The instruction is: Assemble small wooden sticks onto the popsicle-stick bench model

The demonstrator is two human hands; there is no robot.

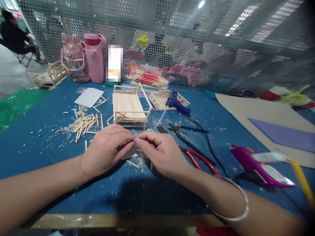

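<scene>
My left hand and my right hand meet fingertip to fingertip above the blue table. Thumb and fingers are pinched on each; whatever lies between them is too small or hidden to make out. Just beyond stands a miniature bed-like frame built of pale wooden sticks, with a slatted top. Left of it lies a heap of short cut sticks among crumbs and shavings. Small stick scraps are scattered beneath my fingers. Close to my right hand are red-handled pliers and dark-handled pliers.
A blue glue gun rests on a smaller stick frame. Behind stand a pink bottle, a clear jug, a blurred-out screen and bagged sticks. A purple glue gun and cardboard lie right. Someone sits far left.
</scene>
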